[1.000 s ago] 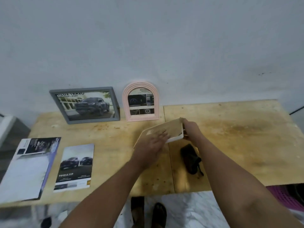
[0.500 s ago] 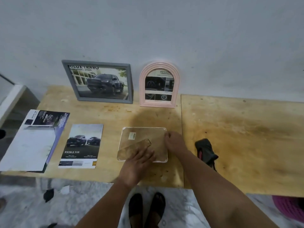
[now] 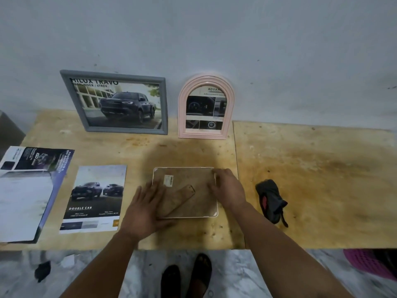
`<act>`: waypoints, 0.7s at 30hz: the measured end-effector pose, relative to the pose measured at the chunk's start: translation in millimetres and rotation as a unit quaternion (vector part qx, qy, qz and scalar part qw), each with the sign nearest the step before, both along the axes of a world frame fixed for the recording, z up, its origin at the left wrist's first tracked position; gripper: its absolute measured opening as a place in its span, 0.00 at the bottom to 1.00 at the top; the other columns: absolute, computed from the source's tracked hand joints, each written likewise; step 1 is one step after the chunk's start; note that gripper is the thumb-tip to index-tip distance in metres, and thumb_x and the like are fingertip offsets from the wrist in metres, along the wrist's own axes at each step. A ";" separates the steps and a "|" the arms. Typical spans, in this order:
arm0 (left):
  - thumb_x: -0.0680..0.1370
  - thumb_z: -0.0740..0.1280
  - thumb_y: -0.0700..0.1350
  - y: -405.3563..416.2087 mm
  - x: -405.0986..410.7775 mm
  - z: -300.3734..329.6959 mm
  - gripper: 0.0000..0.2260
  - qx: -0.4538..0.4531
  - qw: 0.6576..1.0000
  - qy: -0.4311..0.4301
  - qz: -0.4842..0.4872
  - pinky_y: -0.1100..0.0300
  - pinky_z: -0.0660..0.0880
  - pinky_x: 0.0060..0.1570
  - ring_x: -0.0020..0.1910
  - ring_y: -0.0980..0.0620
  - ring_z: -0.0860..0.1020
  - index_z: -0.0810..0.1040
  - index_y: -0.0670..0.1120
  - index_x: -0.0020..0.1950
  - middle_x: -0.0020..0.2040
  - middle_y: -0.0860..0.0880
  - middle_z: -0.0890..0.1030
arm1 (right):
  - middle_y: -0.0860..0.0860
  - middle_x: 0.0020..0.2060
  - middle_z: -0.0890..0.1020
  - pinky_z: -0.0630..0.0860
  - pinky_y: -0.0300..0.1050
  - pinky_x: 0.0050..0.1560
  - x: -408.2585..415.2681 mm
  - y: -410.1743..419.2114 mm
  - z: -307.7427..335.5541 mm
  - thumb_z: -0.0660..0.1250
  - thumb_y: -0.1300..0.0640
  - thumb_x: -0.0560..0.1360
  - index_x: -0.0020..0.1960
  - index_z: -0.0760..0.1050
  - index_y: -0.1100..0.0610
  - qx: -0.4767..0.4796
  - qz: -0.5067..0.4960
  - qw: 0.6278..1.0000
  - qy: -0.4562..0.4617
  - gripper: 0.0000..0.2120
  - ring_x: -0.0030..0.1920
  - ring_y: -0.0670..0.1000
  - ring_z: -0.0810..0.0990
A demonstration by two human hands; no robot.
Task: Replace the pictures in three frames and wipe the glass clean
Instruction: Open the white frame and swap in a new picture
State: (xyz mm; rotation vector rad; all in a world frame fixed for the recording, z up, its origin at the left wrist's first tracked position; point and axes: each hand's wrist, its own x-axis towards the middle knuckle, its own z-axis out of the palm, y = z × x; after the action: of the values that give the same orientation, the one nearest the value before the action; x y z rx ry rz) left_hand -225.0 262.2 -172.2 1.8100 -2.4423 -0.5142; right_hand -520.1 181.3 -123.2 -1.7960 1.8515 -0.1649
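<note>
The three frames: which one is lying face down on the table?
The white-edged frame under both hands, brown backing up. The grey frame and pink arched frame stand against the wall.

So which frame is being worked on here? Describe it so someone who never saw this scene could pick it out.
On the wooden table, in front of the two frames leaning on the wall, one white-edged frame lies face down between the left hand and right hand. Unlike the grey frame and pink arched frame, it shows its brown backing and stand.
</note>
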 end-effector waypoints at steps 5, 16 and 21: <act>0.73 0.59 0.78 -1.0 4.5 -6.4 0.51 -0.007 1.000 0.016 0.006 0.45 0.49 0.81 0.83 0.48 0.50 0.51 0.47 0.84 0.85 0.47 0.49 | 0.49 0.62 0.72 0.80 0.52 0.48 13.7 -6.4 3.7 0.68 0.36 0.73 0.72 0.70 0.49 0.034 0.015 0.997 0.060 0.31 0.55 0.57 0.81; 0.69 0.66 0.77 -1.1 6.2 -3.3 0.56 -0.004 0.992 0.109 0.063 0.51 0.47 0.82 0.80 0.63 0.37 0.46 0.49 0.85 0.85 0.51 0.46 | 0.57 0.63 0.71 0.77 0.57 0.59 45.2 -48.6 10.6 0.84 0.35 0.54 0.69 0.64 0.57 0.169 -0.048 0.979 0.100 0.54 0.61 0.60 0.76; 0.68 0.69 0.75 -0.1 5.5 7.5 0.56 0.004 0.986 0.141 0.091 0.49 0.51 0.79 0.75 0.69 0.33 0.41 0.56 0.84 0.84 0.52 0.49 | 0.56 0.60 0.78 0.75 0.49 0.51 45.7 -54.5 14.4 0.85 0.40 0.55 0.68 0.65 0.59 0.178 -0.055 0.980 0.065 0.52 0.60 0.58 0.77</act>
State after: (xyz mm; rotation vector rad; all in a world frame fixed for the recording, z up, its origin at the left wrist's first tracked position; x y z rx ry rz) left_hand -219.5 262.1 -164.7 1.7993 -2.0718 -0.7086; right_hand -474.3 126.9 -108.9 -1.4894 1.9274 0.2358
